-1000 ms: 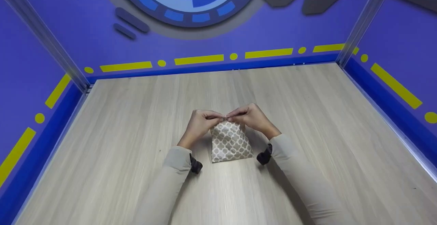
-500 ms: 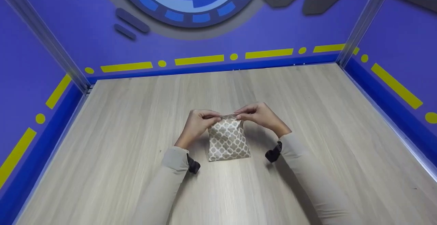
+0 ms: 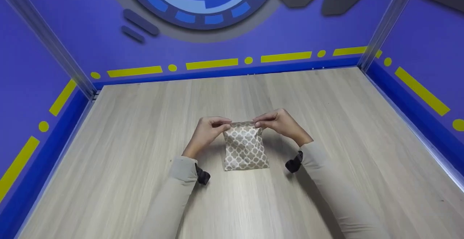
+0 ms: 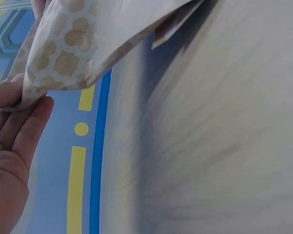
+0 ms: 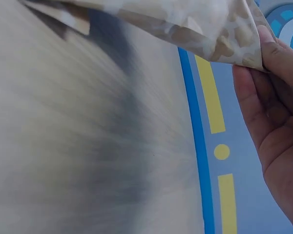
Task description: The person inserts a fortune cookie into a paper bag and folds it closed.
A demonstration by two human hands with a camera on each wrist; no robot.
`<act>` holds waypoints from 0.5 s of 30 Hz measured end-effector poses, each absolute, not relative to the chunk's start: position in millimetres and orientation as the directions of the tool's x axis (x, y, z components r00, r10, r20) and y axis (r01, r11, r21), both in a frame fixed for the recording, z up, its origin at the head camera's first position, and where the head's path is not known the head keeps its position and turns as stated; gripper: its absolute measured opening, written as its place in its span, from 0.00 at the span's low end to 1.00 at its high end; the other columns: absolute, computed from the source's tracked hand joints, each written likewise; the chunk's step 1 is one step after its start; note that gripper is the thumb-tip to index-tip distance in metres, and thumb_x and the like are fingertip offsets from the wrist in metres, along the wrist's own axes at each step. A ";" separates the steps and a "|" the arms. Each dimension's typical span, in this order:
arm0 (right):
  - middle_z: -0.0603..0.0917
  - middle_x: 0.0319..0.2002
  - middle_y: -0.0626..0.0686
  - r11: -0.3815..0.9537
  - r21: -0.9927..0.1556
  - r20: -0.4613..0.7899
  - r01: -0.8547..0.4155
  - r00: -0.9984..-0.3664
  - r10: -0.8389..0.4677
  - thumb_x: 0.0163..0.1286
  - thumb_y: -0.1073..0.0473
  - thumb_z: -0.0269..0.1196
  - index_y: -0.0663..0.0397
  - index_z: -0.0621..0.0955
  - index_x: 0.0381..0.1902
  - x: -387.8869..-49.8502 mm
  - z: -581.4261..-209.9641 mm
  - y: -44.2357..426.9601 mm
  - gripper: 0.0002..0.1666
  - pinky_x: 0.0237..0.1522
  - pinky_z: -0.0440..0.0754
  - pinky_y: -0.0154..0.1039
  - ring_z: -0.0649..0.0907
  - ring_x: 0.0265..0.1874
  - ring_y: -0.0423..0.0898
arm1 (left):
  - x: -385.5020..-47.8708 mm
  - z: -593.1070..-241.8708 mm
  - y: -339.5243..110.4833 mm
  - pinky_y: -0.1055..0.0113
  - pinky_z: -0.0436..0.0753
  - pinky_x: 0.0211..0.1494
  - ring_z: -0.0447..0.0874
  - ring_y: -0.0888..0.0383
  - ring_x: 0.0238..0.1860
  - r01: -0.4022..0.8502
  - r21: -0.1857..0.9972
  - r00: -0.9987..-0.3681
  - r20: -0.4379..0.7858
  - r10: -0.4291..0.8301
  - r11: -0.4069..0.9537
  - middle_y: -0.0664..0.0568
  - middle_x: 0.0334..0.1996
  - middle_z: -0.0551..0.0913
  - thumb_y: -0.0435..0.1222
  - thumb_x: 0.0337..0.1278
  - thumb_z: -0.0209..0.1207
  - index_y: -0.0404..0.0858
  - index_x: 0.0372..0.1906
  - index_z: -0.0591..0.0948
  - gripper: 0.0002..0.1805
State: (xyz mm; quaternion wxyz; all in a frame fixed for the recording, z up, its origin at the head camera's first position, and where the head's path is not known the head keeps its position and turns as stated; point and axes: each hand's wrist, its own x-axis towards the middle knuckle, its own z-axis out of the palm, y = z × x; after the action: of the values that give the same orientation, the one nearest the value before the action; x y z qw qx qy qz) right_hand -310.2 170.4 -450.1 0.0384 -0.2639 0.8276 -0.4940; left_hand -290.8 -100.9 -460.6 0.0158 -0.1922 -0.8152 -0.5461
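A small paper bag (image 3: 245,148) with a tan and white quatrefoil pattern stands near the middle of the table, its top edge raised toward the back. My left hand (image 3: 207,133) pinches the left corner of that top edge between thumb and fingers. At the opposite corner my right hand (image 3: 284,124) pinches the edge the same way. The left wrist view shows the bag (image 4: 63,53) from its side, its corner between the thumb and fingers of the left hand (image 4: 12,141). In the right wrist view the right hand (image 5: 281,117) grips the other corner. The bag's inside is hidden.
The light wood table (image 3: 127,141) spreads around the bag on all sides. Purple-blue panels (image 3: 246,25) with yellow stripes enclose its back, left and right. A black wrist camera (image 3: 203,176) sits under the left sleeve cuff, another (image 3: 293,163) under the right.
My hands have drawn apart from the middle of the bag's top edge to its two corners. The edge, gathered between them before, is now stretched out straighter and wider.
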 end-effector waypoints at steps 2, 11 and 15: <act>0.87 0.45 0.56 0.376 -0.849 0.165 -0.371 -0.862 -0.479 0.63 0.57 0.66 0.55 0.87 0.45 -310.2 -449.9 173.0 0.14 0.42 0.82 0.29 0.86 0.45 0.47 | -291.0 -461.1 -103.6 0.69 0.83 0.45 0.86 0.58 0.39 0.313 0.894 -0.936 0.231 0.267 0.320 0.47 0.37 0.88 0.33 0.56 0.64 0.36 0.42 0.87 0.09; 0.87 0.42 0.63 0.393 -0.847 0.168 -0.358 -0.882 -0.441 0.64 0.66 0.63 0.65 0.85 0.45 -301.8 -440.8 170.9 0.12 0.37 0.84 0.32 0.88 0.37 0.51 | -292.4 -459.8 -106.4 0.69 0.84 0.44 0.87 0.60 0.36 0.287 0.907 -0.947 0.220 0.234 0.308 0.48 0.34 0.89 0.32 0.54 0.65 0.38 0.36 0.89 0.05; 0.86 0.39 0.66 0.369 -0.846 0.203 -0.386 -0.872 -0.446 0.63 0.70 0.63 0.71 0.84 0.42 -292.4 -428.2 166.9 0.11 0.36 0.85 0.34 0.87 0.34 0.55 | -291.8 -458.8 -105.4 0.69 0.84 0.44 0.87 0.58 0.36 0.279 0.921 -0.946 0.214 0.243 0.273 0.46 0.34 0.89 0.28 0.53 0.65 0.36 0.35 0.88 0.05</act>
State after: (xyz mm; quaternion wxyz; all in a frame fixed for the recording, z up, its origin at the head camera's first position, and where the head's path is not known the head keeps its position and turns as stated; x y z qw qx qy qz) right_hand -292.4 166.9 -428.2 0.0301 -0.2515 0.8267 -0.5024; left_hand -291.8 -105.4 -458.8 0.0155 -0.1633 -0.7977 -0.5803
